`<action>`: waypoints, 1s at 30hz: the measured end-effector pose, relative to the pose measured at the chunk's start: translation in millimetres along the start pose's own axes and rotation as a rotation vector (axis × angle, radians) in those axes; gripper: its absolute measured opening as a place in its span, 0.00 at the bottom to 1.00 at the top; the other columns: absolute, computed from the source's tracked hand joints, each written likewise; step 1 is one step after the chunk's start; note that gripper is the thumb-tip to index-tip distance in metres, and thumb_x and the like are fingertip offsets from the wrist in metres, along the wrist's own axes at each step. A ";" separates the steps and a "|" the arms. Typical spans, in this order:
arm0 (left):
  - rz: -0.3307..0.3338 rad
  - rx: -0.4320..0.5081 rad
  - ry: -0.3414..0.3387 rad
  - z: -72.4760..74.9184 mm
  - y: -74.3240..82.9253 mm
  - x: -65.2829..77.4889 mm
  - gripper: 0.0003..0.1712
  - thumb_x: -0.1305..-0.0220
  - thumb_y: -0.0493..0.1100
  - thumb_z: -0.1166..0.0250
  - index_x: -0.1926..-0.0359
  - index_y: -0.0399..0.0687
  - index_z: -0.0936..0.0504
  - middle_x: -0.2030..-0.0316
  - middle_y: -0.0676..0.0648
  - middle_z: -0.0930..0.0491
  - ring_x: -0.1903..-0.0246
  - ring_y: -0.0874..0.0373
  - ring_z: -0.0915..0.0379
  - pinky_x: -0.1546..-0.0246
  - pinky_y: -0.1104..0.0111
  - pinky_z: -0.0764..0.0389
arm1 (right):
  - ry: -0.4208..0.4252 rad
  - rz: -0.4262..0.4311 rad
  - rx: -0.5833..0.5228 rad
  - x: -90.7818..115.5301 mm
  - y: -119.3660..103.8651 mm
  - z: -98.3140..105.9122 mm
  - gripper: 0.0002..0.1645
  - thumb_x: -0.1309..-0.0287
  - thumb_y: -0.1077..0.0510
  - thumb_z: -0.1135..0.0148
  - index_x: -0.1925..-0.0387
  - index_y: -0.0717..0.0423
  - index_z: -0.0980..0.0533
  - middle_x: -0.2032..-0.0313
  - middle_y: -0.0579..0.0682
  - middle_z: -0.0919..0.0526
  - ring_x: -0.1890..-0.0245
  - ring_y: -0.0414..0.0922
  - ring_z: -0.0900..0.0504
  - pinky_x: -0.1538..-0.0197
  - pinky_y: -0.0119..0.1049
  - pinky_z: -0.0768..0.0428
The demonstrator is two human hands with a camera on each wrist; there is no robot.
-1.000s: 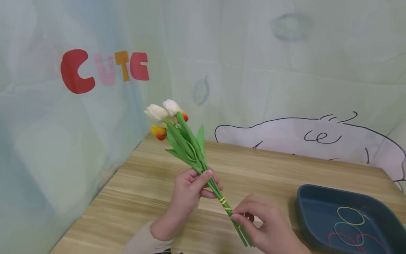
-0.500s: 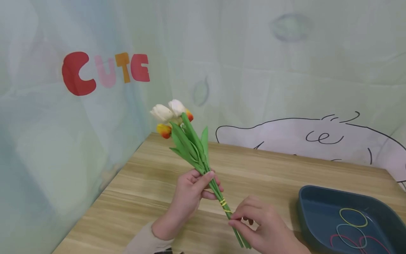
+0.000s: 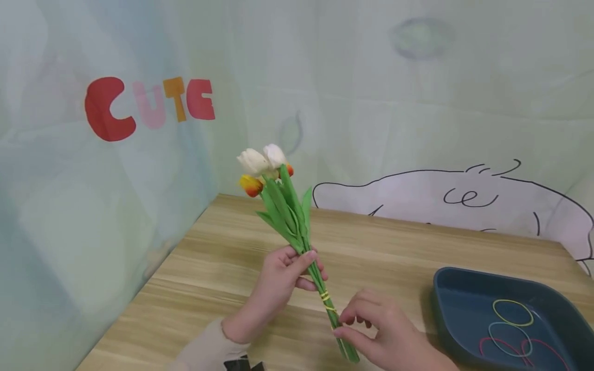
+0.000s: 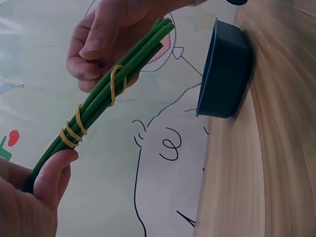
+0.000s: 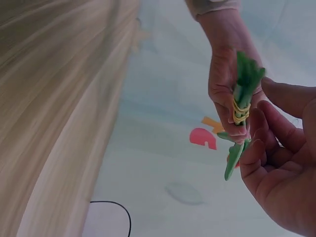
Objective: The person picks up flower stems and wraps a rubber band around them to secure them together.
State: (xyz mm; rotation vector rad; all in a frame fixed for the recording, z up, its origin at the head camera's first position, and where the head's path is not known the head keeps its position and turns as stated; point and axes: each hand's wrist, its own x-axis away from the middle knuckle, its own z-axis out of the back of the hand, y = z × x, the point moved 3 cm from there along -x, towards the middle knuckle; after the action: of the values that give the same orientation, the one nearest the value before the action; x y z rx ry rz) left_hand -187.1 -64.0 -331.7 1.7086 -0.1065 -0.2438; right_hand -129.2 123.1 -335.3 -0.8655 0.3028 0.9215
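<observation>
My left hand [image 3: 277,278] holds a bunch of artificial tulips [image 3: 289,214] by the stems, thumb across the front. The heads, white and orange-yellow, point up and away; the stem ends slant down toward me. A yellow rubber band [image 3: 325,296] wraps the green stems below the left hand. In the left wrist view its coils [image 4: 74,129] sit tight near the thumb, with a looser loop nearer the stem ends. My right hand [image 3: 382,324] is beside the lower stems, thumb and forefinger apart and right at them, the other fingers loosely bent. The right wrist view shows nothing pinched in it.
A dark blue tray [image 3: 444,309] stands on the wooden table [image 3: 223,242] at the right. Inside it lie loose rubber bands, a yellow one [image 3: 498,315], a light blue one [image 3: 490,335] and red ones [image 3: 481,346]. Printed cloth hangs behind and at the left.
The tulips have swung right at the heads and stand more upright. My right thumb and forefinger have parted from their pinch at the band on the lower stems.
</observation>
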 end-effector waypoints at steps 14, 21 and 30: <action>0.155 -0.167 -0.097 22.5 -8.7 -9.5 0.10 0.32 0.33 0.43 0.60 0.24 0.24 0.73 0.44 0.17 0.73 0.57 0.17 0.69 0.63 0.12 | 0.062 -0.004 0.354 37.4 11.1 49.6 0.08 0.47 0.55 0.29 0.69 0.39 0.22 0.66 0.29 0.25 0.67 0.29 0.28 0.68 0.16 0.29; 0.182 -0.256 -0.154 33.9 -15.7 -11.6 0.09 0.33 0.33 0.43 0.62 0.24 0.24 0.75 0.44 0.18 0.76 0.58 0.18 0.75 0.68 0.14 | 0.091 -0.146 0.521 61.0 25.9 71.9 0.20 0.60 0.61 0.23 0.67 0.38 0.21 0.65 0.27 0.26 0.67 0.28 0.29 0.66 0.14 0.30; 0.242 -0.291 -0.234 44.9 -28.8 -14.4 0.09 0.33 0.33 0.43 0.63 0.25 0.24 0.74 0.41 0.18 0.78 0.59 0.19 0.78 0.69 0.14 | 0.132 -0.492 0.584 102.4 54.7 88.2 0.15 0.56 0.56 0.24 0.65 0.45 0.19 0.64 0.35 0.21 0.65 0.31 0.22 0.69 0.26 0.21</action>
State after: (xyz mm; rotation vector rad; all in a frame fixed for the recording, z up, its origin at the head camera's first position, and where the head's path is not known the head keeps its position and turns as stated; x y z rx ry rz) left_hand -213.0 -100.0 -364.7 1.3587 -0.4280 -0.2639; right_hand -122.8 265.5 -366.0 -0.4233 0.4223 0.2855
